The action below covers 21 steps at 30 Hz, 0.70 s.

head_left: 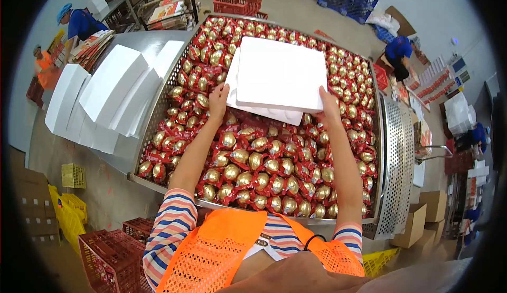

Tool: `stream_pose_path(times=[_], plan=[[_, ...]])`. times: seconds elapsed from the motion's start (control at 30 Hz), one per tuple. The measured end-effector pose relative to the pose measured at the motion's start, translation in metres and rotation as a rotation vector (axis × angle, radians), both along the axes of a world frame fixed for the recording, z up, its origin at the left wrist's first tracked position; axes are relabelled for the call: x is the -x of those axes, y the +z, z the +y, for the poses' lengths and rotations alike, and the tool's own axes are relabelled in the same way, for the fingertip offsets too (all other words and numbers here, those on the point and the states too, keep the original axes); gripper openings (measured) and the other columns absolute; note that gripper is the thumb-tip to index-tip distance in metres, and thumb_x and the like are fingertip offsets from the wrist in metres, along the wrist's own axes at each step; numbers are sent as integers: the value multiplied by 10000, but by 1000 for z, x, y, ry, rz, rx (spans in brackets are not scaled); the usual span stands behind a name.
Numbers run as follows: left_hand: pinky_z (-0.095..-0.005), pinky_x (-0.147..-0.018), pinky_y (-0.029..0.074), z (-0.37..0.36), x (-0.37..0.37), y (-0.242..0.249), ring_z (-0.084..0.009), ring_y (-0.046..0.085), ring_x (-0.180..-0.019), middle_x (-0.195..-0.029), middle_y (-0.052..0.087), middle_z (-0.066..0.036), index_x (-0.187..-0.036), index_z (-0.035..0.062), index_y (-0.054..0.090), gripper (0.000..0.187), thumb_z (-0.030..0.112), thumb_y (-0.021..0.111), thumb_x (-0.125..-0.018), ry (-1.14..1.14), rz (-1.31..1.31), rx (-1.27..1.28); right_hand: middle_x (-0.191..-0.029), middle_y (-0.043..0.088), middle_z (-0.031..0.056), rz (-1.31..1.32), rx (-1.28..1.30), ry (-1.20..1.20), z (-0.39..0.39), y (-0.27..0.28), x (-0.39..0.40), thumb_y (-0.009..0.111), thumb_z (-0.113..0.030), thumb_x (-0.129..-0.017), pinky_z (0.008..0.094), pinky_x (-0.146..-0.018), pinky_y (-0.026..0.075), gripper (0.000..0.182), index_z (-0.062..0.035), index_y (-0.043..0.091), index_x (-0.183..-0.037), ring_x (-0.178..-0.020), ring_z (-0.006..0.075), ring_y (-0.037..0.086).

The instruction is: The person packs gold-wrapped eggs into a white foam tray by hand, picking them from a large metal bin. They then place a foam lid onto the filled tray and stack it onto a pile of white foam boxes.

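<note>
Two overlapping white foam trays lie level above a mass of wrapped eggs. The upper foam tray shows a smooth, plain face. Beneath it, the lower foam tray sticks out at the left and along the near edge, slightly turned. My left hand grips the left edge of the trays, thumb on the rim. At the near right corner, my right hand is closed on the upper tray; its fingers underneath are hidden. Gold eggs in red wrappers fill the large metal bin under both hands.
The perforated metal bin has a raised rim. Stacks of white foam trays stand on a metal table at left. Red crates and a yellow crate sit on the floor. Several people work farther back; cardboard boxes are at right.
</note>
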<state>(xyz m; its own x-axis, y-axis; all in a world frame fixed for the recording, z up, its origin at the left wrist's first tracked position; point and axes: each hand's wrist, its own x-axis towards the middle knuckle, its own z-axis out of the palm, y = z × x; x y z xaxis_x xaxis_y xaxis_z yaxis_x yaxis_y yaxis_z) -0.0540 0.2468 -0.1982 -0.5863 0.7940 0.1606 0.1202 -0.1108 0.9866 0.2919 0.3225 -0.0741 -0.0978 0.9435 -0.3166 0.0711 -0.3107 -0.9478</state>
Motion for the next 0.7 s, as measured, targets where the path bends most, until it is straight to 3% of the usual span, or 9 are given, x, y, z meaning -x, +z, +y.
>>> stream_pose_path(times=[0.07, 0.1, 0.13, 0.2, 0.3, 0.43, 0.57, 0.67, 0.7], plan=[[-329, -602, 431, -5, -2, 7, -118, 543, -653, -696, 621, -102, -1131, -71, 640, 396, 284, 600, -959, 54, 251, -25, -1171, 614, 91, 124, 5, 11, 4, -7, -9, 497, -435, -1000, 421, -803, 516, 530, -46, 475, -1360, -1035, 210, 611], [-332, -602, 446, -11, -5, 18, -165, 555, -606, -685, 632, -133, -1141, -79, 629, 389, 262, 588, -958, 44, 299, -5, -1160, 618, 77, 164, 3, 17, 2, -8, -13, 506, -428, -998, 412, -797, 517, 517, -53, 480, -1354, -1017, 190, 612], [-369, -714, 478, -11, 1, 12, -254, 603, -756, -827, 669, -175, -1204, -42, 616, 387, 254, 569, -959, 40, 362, 90, -1148, 622, 62, 203, -1, 24, -2, -5, -16, 515, -421, -996, 402, -790, 517, 504, -61, 486, -1348, -1000, 170, 613], [-428, -858, 462, -10, 11, -2, -347, 571, -985, -1044, 630, -209, -1278, 12, 588, 400, 251, 555, -959, 18, 417, 159, -1134, 630, 42, 192, 19, 25, -13, 7, -24, 535, -409, -988, 369, -788, 517, 495, -66, 492, -1343, -992, 152, 614], [-472, -931, 423, -21, -10, 25, -378, 499, -1111, -1203, 529, -206, -1343, 66, 542, 454, 271, 574, -939, 125, 564, 138, -1138, 625, 43, 237, -17, 47, -26, 16, -36, 552, -352, -988, 353, -816, 517, 477, -38, 491, -1342, -1013, 154, 612], [-501, -896, 451, -20, -36, 50, -400, 521, -1087, -1251, 493, -192, -1375, 102, 502, 614, 365, 680, -850, 189, 949, 252, -1174, 616, 86, 454, -3, -26, -40, 17, -50, 568, -332, -979, 373, -847, 527, 490, -6, 480, -1335, -1045, 183, 613], [-498, -905, 444, -10, -37, 58, -403, 498, -1112, -1244, 491, -169, -1224, 91, 581, 668, 409, 839, -697, 184, 867, 352, -1258, 570, 138, 625, -7, -171, -68, 35, -60, 643, -340, -910, 453, -975, 498, 605, 14, 444, -1358, -1155, 270, 580], [-486, -941, 417, -9, -37, 72, -379, 460, -1143, -1230, 481, -141, -1134, 97, 590, 599, 395, 857, -689, 229, 908, 486, -1289, 549, 133, 752, -102, -205, -84, 38, -82, 670, -197, -873, 509, -1045, 441, 585, -2, 435, -1372, -1235, 298, 528], [-475, -974, 385, -5, -31, 73, -362, 420, -1168, -1229, 465, -142, -1064, 80, 577, 574, 390, 872, -681, 150, 863, 494, -1371, 504, 120, 754, -177, -143, -91, 39, -90, 653, -131, -880, 485, -1069, 423, 641, -22, 350, -1434, -1259, 291, 516]])
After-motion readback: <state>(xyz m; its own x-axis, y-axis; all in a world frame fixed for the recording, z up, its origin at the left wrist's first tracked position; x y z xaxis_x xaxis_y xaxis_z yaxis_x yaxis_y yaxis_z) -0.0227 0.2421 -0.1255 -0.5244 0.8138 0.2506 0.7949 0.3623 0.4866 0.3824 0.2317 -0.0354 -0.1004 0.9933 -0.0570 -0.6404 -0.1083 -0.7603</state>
